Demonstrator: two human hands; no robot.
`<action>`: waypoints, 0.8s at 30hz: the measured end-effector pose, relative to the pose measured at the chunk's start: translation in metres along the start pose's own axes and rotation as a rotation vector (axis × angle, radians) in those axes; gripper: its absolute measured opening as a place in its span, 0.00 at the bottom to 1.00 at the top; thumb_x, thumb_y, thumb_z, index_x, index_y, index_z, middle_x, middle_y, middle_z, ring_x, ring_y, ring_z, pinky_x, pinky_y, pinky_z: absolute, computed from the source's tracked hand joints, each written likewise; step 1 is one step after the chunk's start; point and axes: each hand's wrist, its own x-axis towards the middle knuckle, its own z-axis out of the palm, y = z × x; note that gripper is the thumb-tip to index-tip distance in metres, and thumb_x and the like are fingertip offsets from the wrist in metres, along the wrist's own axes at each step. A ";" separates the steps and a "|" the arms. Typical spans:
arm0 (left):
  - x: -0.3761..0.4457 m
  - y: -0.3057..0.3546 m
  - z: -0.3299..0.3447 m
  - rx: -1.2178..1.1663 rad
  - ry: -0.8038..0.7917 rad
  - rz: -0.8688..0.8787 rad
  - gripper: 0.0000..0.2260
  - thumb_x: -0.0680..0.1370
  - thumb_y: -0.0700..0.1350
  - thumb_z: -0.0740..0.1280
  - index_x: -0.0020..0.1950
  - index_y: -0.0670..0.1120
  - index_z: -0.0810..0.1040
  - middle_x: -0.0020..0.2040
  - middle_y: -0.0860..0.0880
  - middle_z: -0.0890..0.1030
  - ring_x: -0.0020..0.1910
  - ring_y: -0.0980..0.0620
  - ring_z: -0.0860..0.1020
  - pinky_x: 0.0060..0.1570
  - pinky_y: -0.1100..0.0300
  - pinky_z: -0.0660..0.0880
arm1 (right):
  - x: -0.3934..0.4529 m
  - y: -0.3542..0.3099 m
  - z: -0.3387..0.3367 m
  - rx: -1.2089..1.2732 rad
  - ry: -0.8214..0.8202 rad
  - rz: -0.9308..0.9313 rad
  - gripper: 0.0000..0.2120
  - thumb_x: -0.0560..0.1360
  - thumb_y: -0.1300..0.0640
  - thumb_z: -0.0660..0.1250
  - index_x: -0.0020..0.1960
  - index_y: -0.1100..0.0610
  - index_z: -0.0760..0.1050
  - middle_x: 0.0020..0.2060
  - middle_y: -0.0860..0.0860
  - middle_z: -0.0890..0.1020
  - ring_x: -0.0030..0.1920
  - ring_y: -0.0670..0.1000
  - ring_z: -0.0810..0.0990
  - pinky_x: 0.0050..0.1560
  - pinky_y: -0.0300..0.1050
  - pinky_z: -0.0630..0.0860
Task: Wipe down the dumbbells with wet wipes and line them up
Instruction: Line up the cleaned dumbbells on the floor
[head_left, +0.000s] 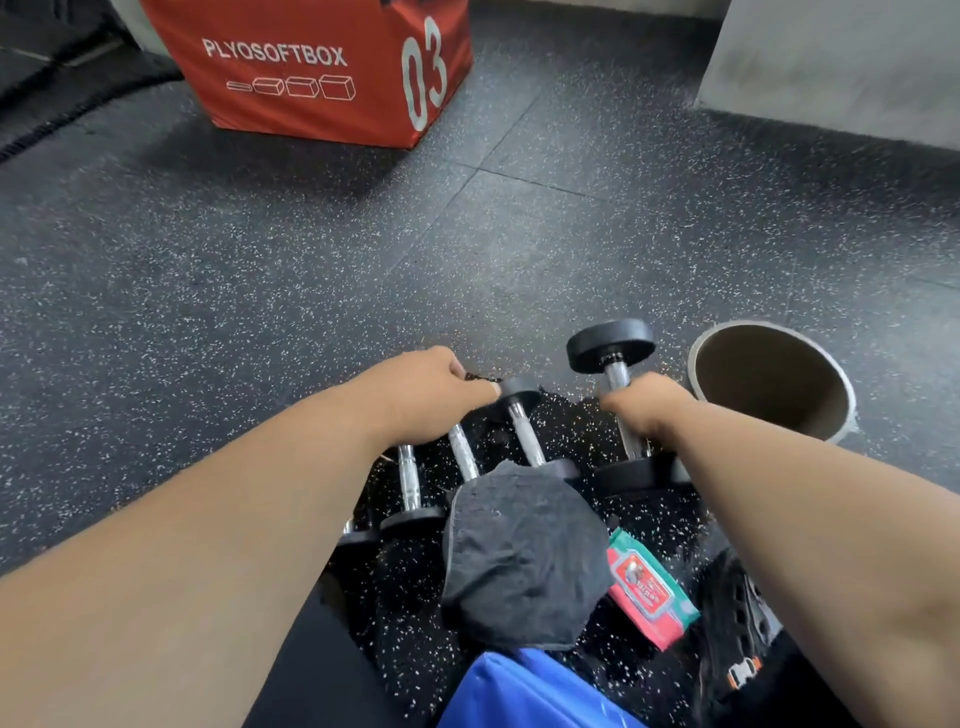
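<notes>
The left hand (426, 395) is curled over the far ends of a row of small chrome-handled black dumbbells (462, 457); what it grips cannot be told. The right hand (644, 405) is closed around the handle of a larger black-headed dumbbell (613, 348), with the red-and-green wet wipes pack (649, 592) nearer the body beneath that forearm.

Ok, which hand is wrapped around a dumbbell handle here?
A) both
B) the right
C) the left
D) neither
B: the right hand is closed around the handle of the larger dumbbell, while the left hand rests on the ends of the smaller dumbbells.
</notes>
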 end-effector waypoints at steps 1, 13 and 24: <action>0.006 -0.002 0.000 0.013 -0.024 -0.010 0.23 0.80 0.72 0.63 0.65 0.58 0.76 0.54 0.56 0.81 0.50 0.54 0.79 0.53 0.51 0.77 | 0.015 0.005 0.006 -0.054 -0.022 0.010 0.17 0.79 0.45 0.67 0.51 0.60 0.79 0.52 0.59 0.84 0.51 0.61 0.83 0.55 0.53 0.80; 0.061 -0.014 -0.005 0.056 -0.180 -0.122 0.23 0.80 0.73 0.63 0.68 0.62 0.74 0.58 0.59 0.81 0.51 0.56 0.81 0.53 0.53 0.78 | 0.139 0.035 0.079 -0.287 -0.168 0.117 0.21 0.77 0.42 0.67 0.60 0.57 0.82 0.53 0.56 0.84 0.47 0.58 0.78 0.50 0.48 0.75; 0.086 -0.022 -0.005 0.052 -0.292 -0.174 0.20 0.78 0.74 0.62 0.64 0.65 0.74 0.53 0.59 0.85 0.41 0.59 0.84 0.50 0.55 0.80 | 0.193 0.025 0.121 -0.341 -0.260 0.138 0.27 0.78 0.38 0.66 0.64 0.58 0.82 0.58 0.56 0.85 0.58 0.59 0.83 0.59 0.49 0.79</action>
